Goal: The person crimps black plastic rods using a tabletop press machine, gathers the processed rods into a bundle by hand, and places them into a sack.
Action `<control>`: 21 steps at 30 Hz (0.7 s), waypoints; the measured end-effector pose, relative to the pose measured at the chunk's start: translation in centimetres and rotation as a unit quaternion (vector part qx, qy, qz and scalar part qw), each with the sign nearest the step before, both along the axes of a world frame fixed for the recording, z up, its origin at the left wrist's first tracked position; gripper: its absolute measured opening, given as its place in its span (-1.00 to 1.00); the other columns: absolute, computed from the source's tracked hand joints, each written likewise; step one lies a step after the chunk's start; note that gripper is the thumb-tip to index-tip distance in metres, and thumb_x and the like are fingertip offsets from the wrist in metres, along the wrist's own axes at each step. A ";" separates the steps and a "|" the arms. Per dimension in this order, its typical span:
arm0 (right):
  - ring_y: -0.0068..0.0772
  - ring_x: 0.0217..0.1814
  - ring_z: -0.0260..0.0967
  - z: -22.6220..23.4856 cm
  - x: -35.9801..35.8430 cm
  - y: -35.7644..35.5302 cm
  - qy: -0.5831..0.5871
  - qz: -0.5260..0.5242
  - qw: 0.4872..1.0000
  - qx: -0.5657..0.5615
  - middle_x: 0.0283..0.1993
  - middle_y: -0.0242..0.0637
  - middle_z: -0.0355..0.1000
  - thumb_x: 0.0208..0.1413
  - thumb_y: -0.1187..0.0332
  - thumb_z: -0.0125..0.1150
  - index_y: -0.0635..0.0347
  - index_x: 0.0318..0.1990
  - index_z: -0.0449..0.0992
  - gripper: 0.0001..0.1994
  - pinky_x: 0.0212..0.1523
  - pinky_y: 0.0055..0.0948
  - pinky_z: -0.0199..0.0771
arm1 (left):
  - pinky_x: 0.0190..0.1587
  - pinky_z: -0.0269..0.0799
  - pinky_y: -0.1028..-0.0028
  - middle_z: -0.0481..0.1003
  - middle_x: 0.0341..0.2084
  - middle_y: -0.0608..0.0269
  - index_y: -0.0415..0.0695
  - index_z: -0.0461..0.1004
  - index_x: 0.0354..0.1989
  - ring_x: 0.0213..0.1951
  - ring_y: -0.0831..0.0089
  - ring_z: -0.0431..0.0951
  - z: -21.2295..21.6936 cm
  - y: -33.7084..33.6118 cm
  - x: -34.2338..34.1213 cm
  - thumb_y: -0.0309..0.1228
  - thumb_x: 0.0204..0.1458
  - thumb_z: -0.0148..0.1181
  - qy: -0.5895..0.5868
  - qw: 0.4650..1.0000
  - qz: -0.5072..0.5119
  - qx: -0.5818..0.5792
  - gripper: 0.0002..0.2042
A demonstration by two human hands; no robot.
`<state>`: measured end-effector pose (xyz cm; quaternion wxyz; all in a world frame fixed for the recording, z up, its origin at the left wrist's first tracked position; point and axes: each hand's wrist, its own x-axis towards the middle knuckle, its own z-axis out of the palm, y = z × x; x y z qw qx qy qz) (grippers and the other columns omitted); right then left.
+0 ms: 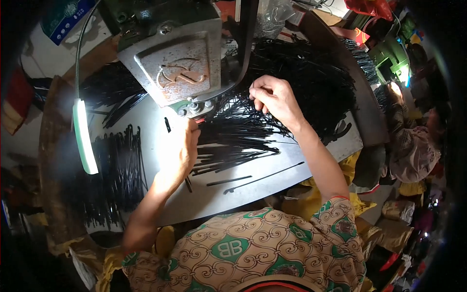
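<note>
My left hand (181, 148) is closed just under the working end of a grey-metal machine head (171, 73), its fingertips beside the bolts (195, 106) at the bottom. Strong light washes the hand out, and whatever its fingers hold is hidden. To the right, my right hand (277, 100) hovers with curled fingers over a big heap of thin black strips (311, 73). Dark strips behind those fingers make it impossible to tell what they pinch. A looser fan of black strips (238, 146) lies on the pale tabletop (204, 202) between my arms.
A lit lamp (84, 136) hangs on a flexible neck at the left. Below it lies a neat row of black strips (119, 170). Single strips (265, 177) lie near the table's front edge. Another person (413, 151) sits at the far right beside a green machine (394, 63).
</note>
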<state>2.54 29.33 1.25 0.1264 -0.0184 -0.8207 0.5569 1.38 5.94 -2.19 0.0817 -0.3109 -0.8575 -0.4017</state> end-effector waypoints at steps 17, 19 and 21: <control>-0.71 -0.67 0.20 -1.9 -0.3 -6.2 -0.164 0.117 0.911 -0.359 -0.59 -0.36 0.30 -0.04 0.40 0.03 0.30 -0.45 0.37 -0.87 -0.72 -0.77 0.17 | -0.51 0.21 0.62 0.32 -0.67 0.25 -0.28 0.37 -0.38 -0.63 0.59 0.25 1.5 -0.3 -1.8 -0.59 -0.16 0.03 -0.256 0.949 0.113 0.144 -0.87; -0.68 -0.64 0.24 -2.2 -0.4 -6.7 -0.151 0.092 0.906 -0.385 -0.57 -0.36 0.31 -0.04 0.40 0.03 0.29 -0.44 0.37 -0.87 -0.69 -0.77 0.23 | -0.51 0.21 0.62 0.31 -0.69 0.25 -0.28 0.38 -0.39 -0.63 0.59 0.25 1.0 -1.0 -2.1 -0.57 -0.16 0.04 -0.176 0.975 0.107 0.084 -0.88; -0.53 -0.53 0.33 -2.7 -0.6 -7.0 -0.097 0.050 0.893 -0.437 -0.52 -0.27 0.33 -0.04 0.46 -0.01 0.33 -0.42 0.35 -0.90 -0.52 -0.63 0.39 | -0.51 0.20 0.62 0.31 -0.70 0.25 -0.28 0.38 -0.40 -0.63 0.60 0.25 0.8 -1.1 -2.1 -0.57 -0.15 0.04 -0.161 0.978 0.104 0.087 -0.89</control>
